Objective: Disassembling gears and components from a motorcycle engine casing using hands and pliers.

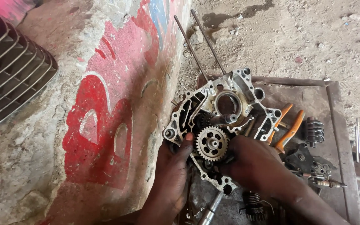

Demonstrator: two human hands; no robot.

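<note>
The left hand clamps its grip on the lower left edge of the engine crankcase half, thumb pressed over the rim just beside the gear. The right hand closes on the lower right side of the same casting, fingers tucked in behind the gear; exactly how they wrap is hidden.

The crankcase half is cast metal, so it likely handles as heavy and fully rigid, with nothing that gives under the fingers. Its surface looks oily and grimy, so it is probably slippery; the thick outer rim and the webbed walls between the openings seem the safest places to hold, away from the gear teeth and the thin bolt lugs.

It stands tilted up on edge over the metal tray, between both hands. It is silver-grey, with dark grease, a large round bore near the top, several pockets and bolt holes around the outline, and a short splined shaft above the toothed steel gear.

Around it lie orange-handled pliers, a dark shift drum, two long rods on the dirt, a spark plug and, at far left, a finned cylinder on the painted concrete ledge.
</note>
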